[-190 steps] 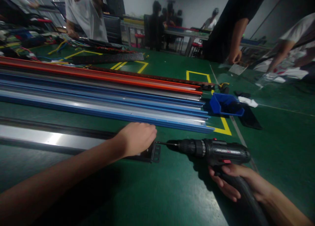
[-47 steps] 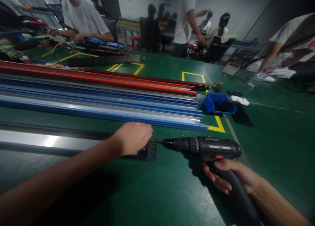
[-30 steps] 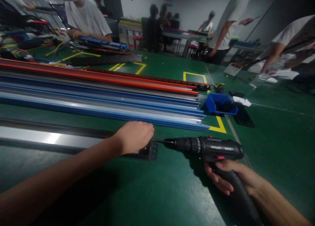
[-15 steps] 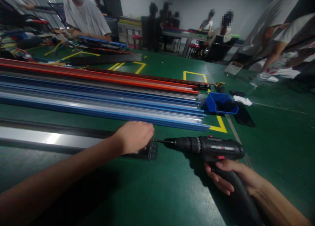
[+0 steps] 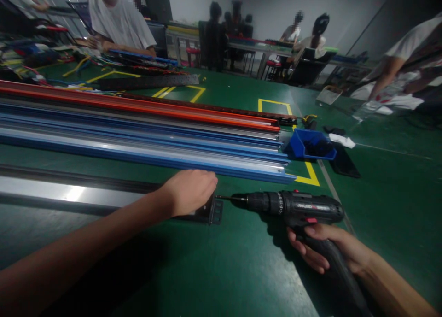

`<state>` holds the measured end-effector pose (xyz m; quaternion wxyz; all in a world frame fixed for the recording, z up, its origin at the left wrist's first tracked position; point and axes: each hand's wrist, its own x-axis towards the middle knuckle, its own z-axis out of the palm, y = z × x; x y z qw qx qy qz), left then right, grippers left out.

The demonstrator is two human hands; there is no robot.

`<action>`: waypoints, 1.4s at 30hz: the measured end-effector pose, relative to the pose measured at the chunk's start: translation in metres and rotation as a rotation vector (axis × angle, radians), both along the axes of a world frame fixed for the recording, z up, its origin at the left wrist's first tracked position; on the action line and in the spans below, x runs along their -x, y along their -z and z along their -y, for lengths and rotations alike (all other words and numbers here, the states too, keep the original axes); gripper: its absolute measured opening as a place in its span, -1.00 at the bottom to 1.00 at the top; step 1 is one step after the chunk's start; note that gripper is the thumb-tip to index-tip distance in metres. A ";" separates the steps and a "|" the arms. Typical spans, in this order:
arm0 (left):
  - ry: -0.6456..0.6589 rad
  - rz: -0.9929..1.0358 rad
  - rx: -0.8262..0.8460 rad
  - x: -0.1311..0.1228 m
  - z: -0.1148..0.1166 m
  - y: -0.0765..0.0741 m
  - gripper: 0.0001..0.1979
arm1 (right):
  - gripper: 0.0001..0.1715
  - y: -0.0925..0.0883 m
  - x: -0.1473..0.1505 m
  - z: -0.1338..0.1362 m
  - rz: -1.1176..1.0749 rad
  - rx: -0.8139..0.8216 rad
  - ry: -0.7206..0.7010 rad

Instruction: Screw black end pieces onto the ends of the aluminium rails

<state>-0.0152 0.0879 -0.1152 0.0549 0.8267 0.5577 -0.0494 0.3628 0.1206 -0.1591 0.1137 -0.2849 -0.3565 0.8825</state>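
My right hand (image 5: 321, 248) is wrapped round the handle of a black cordless drill (image 5: 307, 206) with red buttons. Its long thin bit (image 5: 231, 198) points left and meets a black end plate (image 5: 216, 212) at the tip of a long metal profile (image 5: 86, 192). Over that same end lies my left hand (image 5: 191, 191), fingers closed round the profile and its end plate. The fingertips of the left hand are hidden on the far side.
Behind the profile lie several long blue profiles (image 5: 172, 153) and an orange one (image 5: 145, 106). A blue bin (image 5: 311, 144) with dark contents stands to their right, near a white cloth (image 5: 341, 140). Wires (image 5: 37, 77) clutter the far left. Other people are around the table.
My hands, the drill and the profile stay almost the same. At the right, one standing person has moved out of view, and the camera has shifted very slightly.
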 end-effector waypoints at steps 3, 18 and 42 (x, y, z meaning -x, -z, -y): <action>0.003 0.011 -0.017 0.000 0.000 -0.002 -0.58 | -0.62 0.000 0.000 0.000 0.003 0.001 0.008; -0.069 0.048 -0.056 -0.002 0.002 -0.004 -0.58 | -0.60 0.002 -0.001 0.001 -0.017 0.012 -0.006; 0.133 -0.054 -0.103 0.001 0.002 0.002 -0.72 | -0.60 -0.001 0.002 0.003 0.009 0.006 0.015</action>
